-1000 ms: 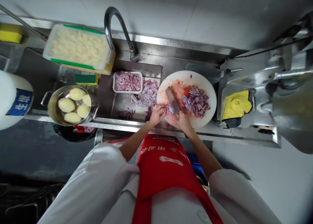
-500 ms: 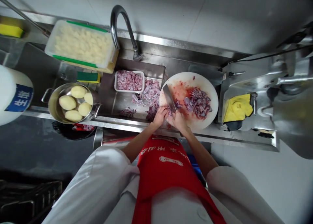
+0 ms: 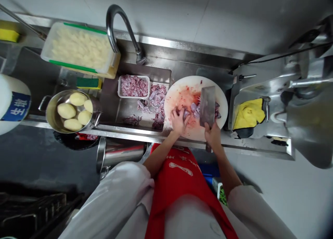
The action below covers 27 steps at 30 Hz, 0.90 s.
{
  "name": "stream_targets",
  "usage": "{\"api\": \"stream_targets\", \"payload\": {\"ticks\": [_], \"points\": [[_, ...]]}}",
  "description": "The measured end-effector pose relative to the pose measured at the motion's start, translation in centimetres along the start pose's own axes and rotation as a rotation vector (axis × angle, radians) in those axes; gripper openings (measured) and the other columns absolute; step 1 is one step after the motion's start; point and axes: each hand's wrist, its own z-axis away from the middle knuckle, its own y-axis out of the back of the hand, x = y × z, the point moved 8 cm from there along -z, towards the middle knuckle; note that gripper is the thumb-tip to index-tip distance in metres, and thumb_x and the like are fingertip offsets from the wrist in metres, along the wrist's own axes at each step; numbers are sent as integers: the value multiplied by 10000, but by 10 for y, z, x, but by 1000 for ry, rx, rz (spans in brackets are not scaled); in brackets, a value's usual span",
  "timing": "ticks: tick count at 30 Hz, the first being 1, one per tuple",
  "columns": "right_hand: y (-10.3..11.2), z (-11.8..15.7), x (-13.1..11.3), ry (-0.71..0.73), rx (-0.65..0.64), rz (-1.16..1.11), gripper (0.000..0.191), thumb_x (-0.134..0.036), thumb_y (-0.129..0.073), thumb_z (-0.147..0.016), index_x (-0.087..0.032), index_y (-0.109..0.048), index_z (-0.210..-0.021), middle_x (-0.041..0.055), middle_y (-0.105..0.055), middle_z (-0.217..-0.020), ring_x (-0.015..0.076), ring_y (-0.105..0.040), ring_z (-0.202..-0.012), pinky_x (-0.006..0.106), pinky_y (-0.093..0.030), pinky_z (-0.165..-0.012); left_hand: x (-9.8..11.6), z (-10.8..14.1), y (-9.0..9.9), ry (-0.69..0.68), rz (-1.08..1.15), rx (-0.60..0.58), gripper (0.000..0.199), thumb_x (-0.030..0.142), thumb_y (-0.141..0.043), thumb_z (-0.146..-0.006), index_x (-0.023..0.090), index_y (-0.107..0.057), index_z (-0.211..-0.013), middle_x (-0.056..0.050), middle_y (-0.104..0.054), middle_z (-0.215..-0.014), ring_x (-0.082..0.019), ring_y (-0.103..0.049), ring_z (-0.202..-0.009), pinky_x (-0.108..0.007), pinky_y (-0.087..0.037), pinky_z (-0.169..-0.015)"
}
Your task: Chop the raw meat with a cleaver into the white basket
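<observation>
Steel sink counter (image 3: 161,62) w/ round white board (image 3: 175,93), potato pot (image 3: 52,110) prob. on front rim.

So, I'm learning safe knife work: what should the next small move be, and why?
I'd probably curl the left hand's fingers back before bringing the broad steel cleaver over: they spread around a purplish meat piece on the round white board, while the right hand holds the cleaver farther right.
</observation>
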Motion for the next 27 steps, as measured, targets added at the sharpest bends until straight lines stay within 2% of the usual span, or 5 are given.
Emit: {"api": "stream_targets", "payload": {"ticks": [5,10,15,19,27], "points": [[25,29,58,-61,35,-42,373,-412,-428,-935,-107,-585,-1082,183,-673,-868,307,-634,-830,368,-446,-716,14,-27,-41,-243,-128,-291,275,283,-567,-937,179,-690,-1160,-172,-491,-1333,-341,-423,-1290,-538,-421,-1080],[18,52,76,-114,-166,50,336,-381,-397,-993,-124,-582,-1108,163,-683,-868,287,-635,-819,337,-398,-694,4,-14,-22,-640,-51,-555,289,260,-605,-894,240,-699,-1166,-123,-476,-1387,-317,-410,-1349,-548,-365,-1132],[-2,60,73,-19,-438,203,274,-312,-381,-1030,-141,-565,-1138,120,-697,-852,257,-644,-815,310,-340,-684,-24,-5,7,-456,1,-320,403,340,-636,-920,208,-601,-1298,-154,-480,-1349,-300,-443,-1325,-502,-432,-1092],[-14,49,65,86,-488,268,253,-300,-374,-1044,-137,-547,-1130,112,-703,-852,247,-647,-802,303,-310,-664,-18,0,-4,-413,87,-270,236,283,-502,-991,231,-643,-1173,-99,-560,-1198,-217,-542,-1189,-401,-496,-1035],[-15,34,57,82,-519,359,285,-318,-360,-1054,-128,-541,-1165,125,-711,-910,247,-663,-863,291,-322,-675,2,-2,-14,-224,-47,-13,189,311,-554,-968,186,-693,-999,-143,-575,-1209,-296,-521,-1199,-512,-483,-1005]]}}
